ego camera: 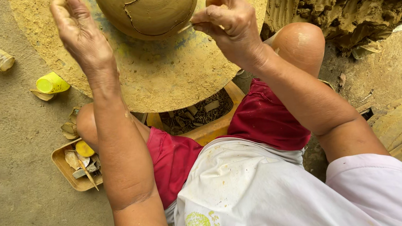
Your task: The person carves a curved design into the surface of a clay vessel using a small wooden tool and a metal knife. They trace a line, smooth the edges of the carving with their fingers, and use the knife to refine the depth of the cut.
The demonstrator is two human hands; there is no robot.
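Pot [148,3] at wheel's [163,76] twelve o'clock | my right hand [229,22] pinches thin tool [186,26] at its four o'clock | left hand [81,32] loosely open, holding nothing, at nine | I judge clay soft, dentable; cradle low.

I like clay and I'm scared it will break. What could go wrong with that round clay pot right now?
The right hand presses a thin pointed tool against the round brown clay pot, beside a wavy carved line. A slip might gouge the surface or spoil the line. The left hand is at the pot's other side; pushing too hard could dent it. The pot sits near the edge of the round clay-dusted wheel, so it might shift.
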